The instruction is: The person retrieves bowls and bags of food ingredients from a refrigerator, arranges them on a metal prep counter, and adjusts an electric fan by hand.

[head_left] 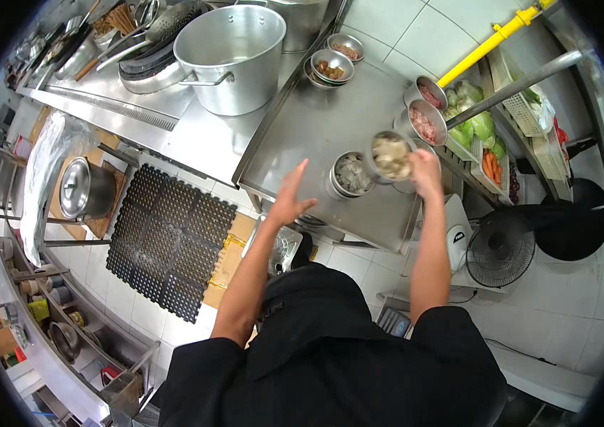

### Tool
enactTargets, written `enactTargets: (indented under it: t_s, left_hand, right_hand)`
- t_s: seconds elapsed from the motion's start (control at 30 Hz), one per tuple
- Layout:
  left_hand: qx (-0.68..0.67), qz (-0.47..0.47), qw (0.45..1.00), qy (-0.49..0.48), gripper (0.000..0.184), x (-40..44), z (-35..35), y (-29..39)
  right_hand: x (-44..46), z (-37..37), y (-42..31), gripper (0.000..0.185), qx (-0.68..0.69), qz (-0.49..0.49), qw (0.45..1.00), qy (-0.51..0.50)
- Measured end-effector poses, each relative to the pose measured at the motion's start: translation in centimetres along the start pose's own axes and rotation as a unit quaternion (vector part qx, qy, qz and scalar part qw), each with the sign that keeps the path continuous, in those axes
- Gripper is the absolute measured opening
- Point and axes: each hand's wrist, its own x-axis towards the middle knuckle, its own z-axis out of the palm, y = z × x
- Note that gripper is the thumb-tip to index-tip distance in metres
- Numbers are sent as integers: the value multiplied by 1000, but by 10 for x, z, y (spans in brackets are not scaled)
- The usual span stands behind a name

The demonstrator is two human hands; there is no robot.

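Note:
My right hand (426, 176) grips the rim of a metal bowl (372, 168) that holds pale, blurred pieces of food. This bowl is raised above the steel table and beside a stack of metal bowls (332, 186), whose top one contains greyish, translucent pieces. To the left of that stack, my left hand (290, 201) is in the air near the table's front edge, its fingers apart and nothing in them. Just beyond my right hand stand two metal bowls of pink raw meat, the nearer bowl (442, 135) and the farther bowl (410, 95).
Bowls of brown food (332, 69) sit at the back of the steel table (295, 142). Left of it stands a large aluminium pot (234, 78). Shelves with vegetables (483, 128) and a fan (501, 247) are on the right. A black rubber mat (167, 242) covers floor at left.

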Motion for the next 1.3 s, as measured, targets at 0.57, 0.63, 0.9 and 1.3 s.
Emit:
enactTargets:
  t_s: [0.57, 0.63, 0.9, 1.3]
  left_hand:
    - [57, -2, 998, -28, 39, 101, 41, 35]
    - [43, -24, 998, -26, 34, 107, 14, 60]
    - [188, -28, 975, 118, 33, 63, -46, 31]
    - [221, -99, 965, 104, 27, 11, 20, -39]
  right_hand:
    - [-137, 29, 160, 24, 93, 192, 966, 144]
    - [-140, 31, 153, 22, 33, 167, 979, 117]
    - [-111, 73, 91, 35, -151, -112, 976, 112]
    - [-129, 53, 155, 24, -350, -137, 926, 18]
